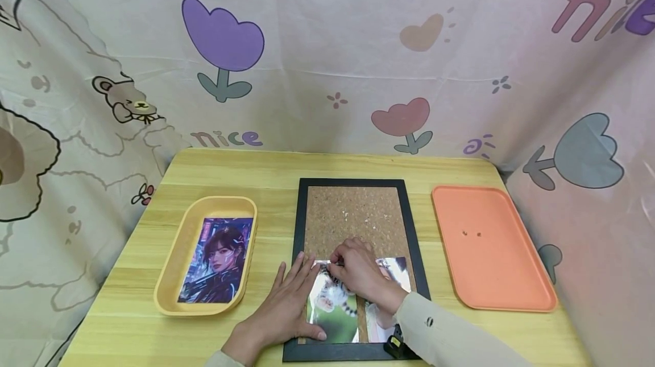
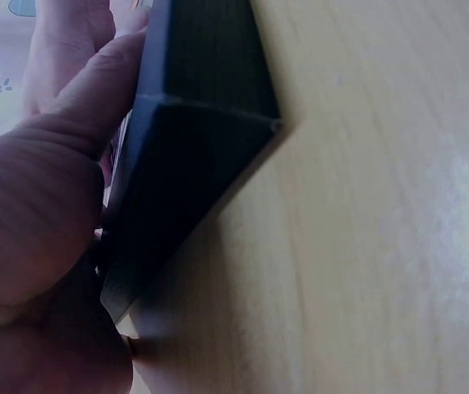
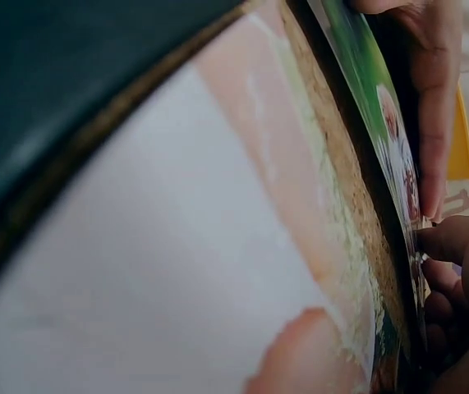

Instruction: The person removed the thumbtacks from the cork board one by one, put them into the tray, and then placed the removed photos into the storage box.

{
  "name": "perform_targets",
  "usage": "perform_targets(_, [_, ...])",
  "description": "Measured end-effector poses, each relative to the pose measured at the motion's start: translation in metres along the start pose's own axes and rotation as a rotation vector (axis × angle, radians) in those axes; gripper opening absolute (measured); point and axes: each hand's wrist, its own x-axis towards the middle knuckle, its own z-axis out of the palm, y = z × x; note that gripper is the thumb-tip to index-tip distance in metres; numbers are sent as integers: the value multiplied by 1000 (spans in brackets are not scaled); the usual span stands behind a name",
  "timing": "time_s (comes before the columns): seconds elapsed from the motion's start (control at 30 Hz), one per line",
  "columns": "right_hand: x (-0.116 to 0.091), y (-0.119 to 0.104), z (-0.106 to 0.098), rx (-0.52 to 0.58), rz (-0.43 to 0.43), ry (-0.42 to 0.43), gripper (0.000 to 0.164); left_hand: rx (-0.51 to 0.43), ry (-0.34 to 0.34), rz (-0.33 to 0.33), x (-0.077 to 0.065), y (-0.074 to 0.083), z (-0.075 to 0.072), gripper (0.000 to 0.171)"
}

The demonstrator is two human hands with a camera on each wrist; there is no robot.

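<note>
The photo with the green background [image 1: 335, 321] is lying on the lower left part of the corkboard [image 1: 353, 213], inside the black frame [image 1: 353, 182], and its long axis is running away from the person, parallel with the long sides of the frame. The relation which I am judging most important is the one at its far short edge: the right hand [image 1: 360, 267] is being the nearer one there, with its curled thumb and finger meeting near the middle of this edge. They are seemingly pinching something very small, probably a pin, but the fingertips are hiding it too much for me to be certain. The left hand [image 1: 289, 310] is resting along the left long edge with its fingers extended and spread, gripping nothing; its fingertips are pointing toward the far left corner, and its thumb is lying over the near part of the photo. So the photo is sitting between the two hands, to the right of the left one and toward the person from the right fingertips. The right forearm is crossing over the second photo [image 1: 398, 270], and a narrow strip of cork is separating both photos.
</note>
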Motion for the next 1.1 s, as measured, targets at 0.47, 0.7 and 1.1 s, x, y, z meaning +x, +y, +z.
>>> perform_targets(0.47, [1, 1, 1, 9, -4, 3, 10, 1, 1, 0, -1, 0, -1, 136])
perform_targets(0.7, [1, -1, 3, -15, 2, 30, 12, 4, 2, 0, -1, 1, -1, 135])
perform_targets(1.1, [1, -2, 4, -20, 4, 45, 14, 22, 15, 3, -1, 1, 0, 136])
